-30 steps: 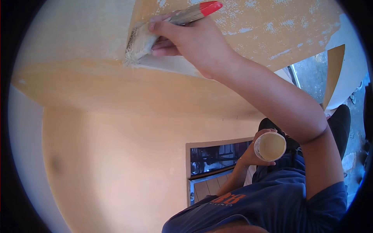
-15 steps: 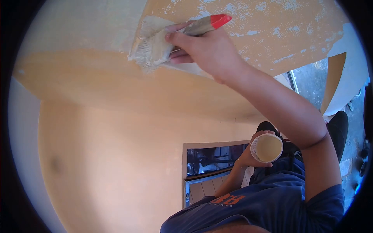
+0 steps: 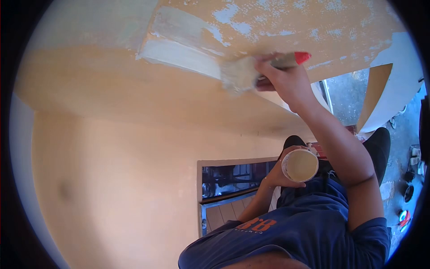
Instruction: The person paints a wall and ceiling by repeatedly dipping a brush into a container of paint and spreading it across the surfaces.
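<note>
My paintbrush point(image 3: 251, 71) has just swept from the corner of the ledge, over at ten o'clock, to where it now sits at about one o'clock from the middle of the view, bristles pressed flat against the edge of the overhang point(image 3: 188, 58). Behind it runs a fresh pale stripe along that edge, from the corner up to the bristles, where a second ago the brush was working only the corner itself. I judge that one stroke's length of the edge is now covered, and the rest of it, running on toward three o'clock past my wrist, is not yet painted. My right hand point(image 3: 284, 80) is clamped round the brush's wooden handle, whose red tip point(image 3: 302, 57) points toward two o'clock. My left hand point(image 3: 275, 172) is closed about a small round paint cup point(image 3: 300, 165), held low at about four o'clock, well apart from the brush; its mouth faces me and shows cream paint inside, and it has hardly shifted. Above the stroke, at twelve o'clock, the underside of the slab point(image 3: 291, 22) is tan with patchy whitish flecks. Below, the orange wall point(image 3: 112, 179) fills the left side, and a window opening point(image 3: 233, 179) sits just beside the cup at seven o'clock from it.
</note>
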A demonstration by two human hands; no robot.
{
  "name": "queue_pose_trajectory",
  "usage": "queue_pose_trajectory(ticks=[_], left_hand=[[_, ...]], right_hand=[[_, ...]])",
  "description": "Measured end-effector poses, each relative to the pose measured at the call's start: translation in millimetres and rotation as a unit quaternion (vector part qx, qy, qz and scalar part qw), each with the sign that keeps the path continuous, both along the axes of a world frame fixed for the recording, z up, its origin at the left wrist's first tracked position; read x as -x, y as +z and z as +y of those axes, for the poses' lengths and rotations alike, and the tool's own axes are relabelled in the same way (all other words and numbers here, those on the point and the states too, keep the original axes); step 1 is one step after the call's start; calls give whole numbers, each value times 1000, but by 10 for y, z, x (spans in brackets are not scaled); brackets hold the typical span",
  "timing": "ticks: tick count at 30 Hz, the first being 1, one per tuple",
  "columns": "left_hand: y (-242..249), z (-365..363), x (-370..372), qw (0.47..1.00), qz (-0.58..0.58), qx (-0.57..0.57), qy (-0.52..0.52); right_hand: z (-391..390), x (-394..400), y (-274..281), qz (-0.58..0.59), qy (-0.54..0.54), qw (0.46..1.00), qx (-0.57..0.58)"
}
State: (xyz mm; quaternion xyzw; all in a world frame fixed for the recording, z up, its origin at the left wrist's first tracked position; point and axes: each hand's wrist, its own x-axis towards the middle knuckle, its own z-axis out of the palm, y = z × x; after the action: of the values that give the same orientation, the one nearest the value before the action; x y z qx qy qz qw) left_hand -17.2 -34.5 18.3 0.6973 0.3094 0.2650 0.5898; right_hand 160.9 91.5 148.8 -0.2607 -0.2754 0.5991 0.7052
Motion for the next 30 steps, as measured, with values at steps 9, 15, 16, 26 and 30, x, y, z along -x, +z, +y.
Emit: queue_pose_trajectory(ticks=[9,15,16,26,30], left_hand=[[-59,-67,4,1000,10,18,10],[-109,-35,8,999,-8,33,22],[-94,-27,6,999,16,24,16],[-101,23,67,998,-54,22,30],[-121,40,93,999,-34,-13,8]], right_hand=[[-80,-54,96,-157,-23,987,-20],[71,18,571,-39,-9,994,-103],[65,16,610,40,-8,991,-128],[-41,83,-148,78,41,996,14],[-139,-110,-613,12,7,995,96]])
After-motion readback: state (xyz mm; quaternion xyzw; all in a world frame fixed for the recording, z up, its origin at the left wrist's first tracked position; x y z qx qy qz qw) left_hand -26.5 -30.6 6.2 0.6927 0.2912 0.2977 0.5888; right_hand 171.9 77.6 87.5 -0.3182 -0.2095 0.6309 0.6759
